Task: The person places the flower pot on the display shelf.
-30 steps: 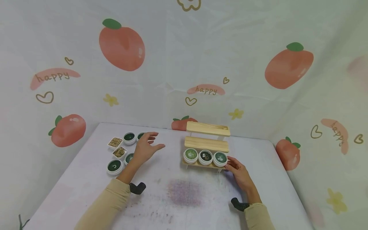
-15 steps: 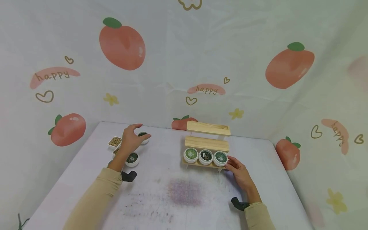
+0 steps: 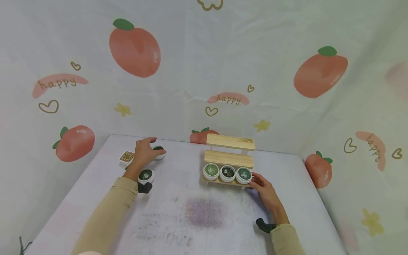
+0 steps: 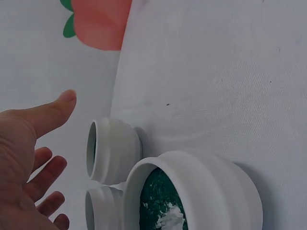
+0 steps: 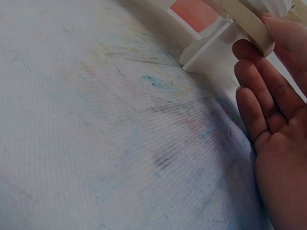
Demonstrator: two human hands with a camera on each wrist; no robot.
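Observation:
My left hand [image 3: 144,154] hovers over the white pots at the left of the table, thumb and fingers spread apart with nothing between them. Just beyond its fingers stands a round white pot [image 3: 160,157] with dark green filling. Another pot [image 3: 146,176], green with white flecks, sits below the wrist. In the left wrist view this hand [image 4: 24,163] is apart from the pots, the nearest pot [image 4: 211,191] being large in view. My right hand [image 3: 267,196] pinches the right end of the lowest board [image 5: 249,28] of a stepped wooden rack [image 3: 228,159], thumb above and fingers below.
Three round pots stand in a row on the rack's lowest step: light green [image 3: 211,170], dark [image 3: 227,173] and teal [image 3: 244,175]. A square white dish [image 3: 126,157] of small tan pieces lies left of my left hand, which hides things behind it. Patterned cloth [image 3: 185,71] hangs behind.
My left hand has moved left and away from me, over the pots, then stayed nearly still. The right hand keeps its hold on the rack.

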